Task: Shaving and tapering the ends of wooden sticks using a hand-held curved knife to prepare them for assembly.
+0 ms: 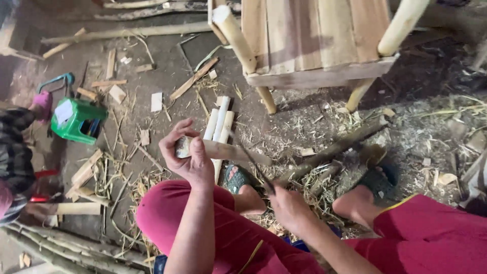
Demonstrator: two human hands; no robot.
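My left hand (186,152) grips one end of a short pale piece of split bamboo (228,150), held level above my knees. My right hand (290,207) is closed around the handle of a dark knife (253,163); its blade angles up to the bamboo piece and touches its right part. Below the hands are my legs in red trousers (223,228) and my feet in green sandals (236,178). Three pale bamboo slats (219,122) lie side by side on the ground just beyond the left hand.
A wooden slatted chair (314,45) with bamboo legs stands ahead. A long dark bamboo pole (335,149) lies by my right foot. A green plastic stool (76,121) and another person's checked sleeve (12,152) are at the left. Offcuts and shavings litter the dirt floor; poles (66,248) lie bottom left.
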